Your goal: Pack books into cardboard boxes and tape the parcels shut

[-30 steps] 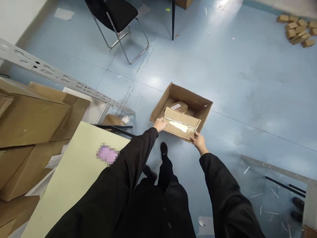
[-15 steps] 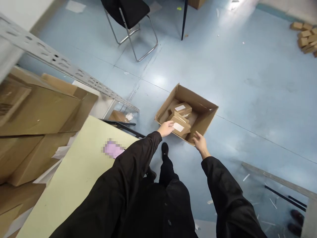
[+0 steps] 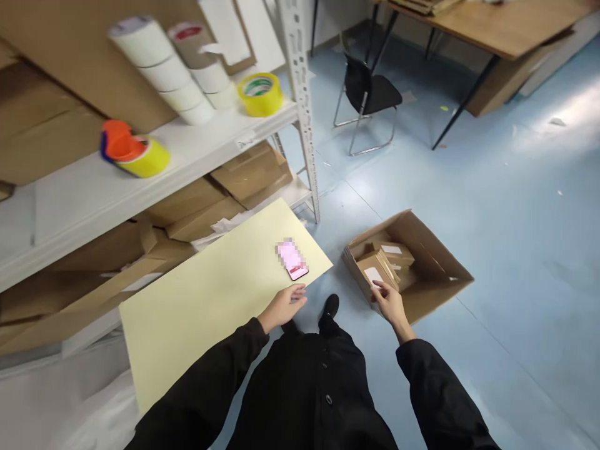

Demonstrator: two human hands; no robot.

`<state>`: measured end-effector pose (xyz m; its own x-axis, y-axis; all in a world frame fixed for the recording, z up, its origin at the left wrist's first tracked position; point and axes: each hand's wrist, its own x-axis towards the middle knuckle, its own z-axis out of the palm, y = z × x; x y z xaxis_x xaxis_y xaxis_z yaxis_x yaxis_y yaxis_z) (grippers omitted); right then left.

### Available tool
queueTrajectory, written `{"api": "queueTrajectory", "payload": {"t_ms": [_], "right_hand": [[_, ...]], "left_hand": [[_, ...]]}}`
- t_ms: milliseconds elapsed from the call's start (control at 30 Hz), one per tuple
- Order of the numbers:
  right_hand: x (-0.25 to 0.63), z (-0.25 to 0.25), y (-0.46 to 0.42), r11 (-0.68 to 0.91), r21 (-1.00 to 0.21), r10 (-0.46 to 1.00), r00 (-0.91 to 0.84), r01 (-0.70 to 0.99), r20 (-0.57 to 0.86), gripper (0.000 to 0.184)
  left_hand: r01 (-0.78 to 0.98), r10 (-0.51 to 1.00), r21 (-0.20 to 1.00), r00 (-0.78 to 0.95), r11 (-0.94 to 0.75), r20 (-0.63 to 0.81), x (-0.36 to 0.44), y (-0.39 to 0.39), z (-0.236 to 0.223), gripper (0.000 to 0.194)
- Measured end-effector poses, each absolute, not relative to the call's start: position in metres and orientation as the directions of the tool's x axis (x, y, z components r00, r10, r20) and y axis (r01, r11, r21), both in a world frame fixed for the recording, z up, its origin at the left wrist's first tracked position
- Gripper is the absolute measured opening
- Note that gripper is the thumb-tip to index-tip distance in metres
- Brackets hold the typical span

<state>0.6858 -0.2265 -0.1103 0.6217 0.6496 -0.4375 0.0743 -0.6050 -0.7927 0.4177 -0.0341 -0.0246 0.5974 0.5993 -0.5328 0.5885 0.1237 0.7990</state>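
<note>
Cardboard box (image 3: 422, 275) sits open on the blue floor (image 3: 515, 250), right of the person's feet and just right of the pale yellow tabletop (image 3: 210, 300). Inside it lie several small brown parcels (image 3: 382, 265) with white labels, stacked toward its left, near side. The right hand (image 3: 390, 303) hangs at the near left rim of the box, its fingers spread and loosely curled; its grip is open and holds nothing, with the fingertips just beside the nearest labelled parcel, though whether they touch it cannot be told. The left hand (image 3: 284, 306) rests at the near right edge of the tabletop, palm down, fingers relaxed and extended, its grip empty. Just beyond that hand, on the tabletop, lies a phone (image 3: 292, 260) with a pink screen, close to the fingers but apart from them. A black shoe (image 3: 330, 307) shows on the floor between the two hands.

To the left stands a white metal shelf (image 3: 187, 150) carrying rolls of tape (image 3: 260, 94), white rolls (image 3: 178, 75) and an orange and yellow tape dispenser (image 3: 131, 150), with flattened cardboard (image 3: 225, 181) stored beneath. At the far side stand a black chair (image 3: 370, 94) and a wooden table (image 3: 497, 25).
</note>
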Motion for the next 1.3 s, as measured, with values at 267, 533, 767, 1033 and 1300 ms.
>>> {"api": "queueTrajectory", "payload": {"t_ms": [267,533,767,1033,1300], "right_hand": [[0.590,-0.058,-0.139,-0.418,-0.747,0.893,0.386,0.517,-0.233,0.046],[0.454,-0.026,-0.057,-0.032,-0.682,0.993,-0.051,0.731,-0.102,0.043],[0.330,-0.025,-0.013,0.348,-0.644,0.880,-0.474,0.681,-0.025,0.039],[0.237,-0.035,0.038,0.668,-0.577,0.609,-0.791,0.469,0.063,0.045],[0.132,-0.018,0.010,0.820,-0.571,-0.018,-0.994,0.045,-0.104,0.039]], "left_hand": [[0.649,0.825,0.756,0.381,0.083,-0.417,0.262,-0.057,-0.006,0.047],[0.621,0.901,0.738,0.113,0.265,-0.419,0.132,-0.093,-0.001,0.051],[0.540,0.919,0.743,-0.221,0.395,-0.328,0.053,-0.138,-0.002,0.047],[0.509,0.761,0.622,-0.606,0.595,-0.231,0.034,-0.187,0.009,0.026],[0.285,0.422,0.550,-0.896,0.785,-0.139,0.061,-0.276,0.015,0.033]]}}
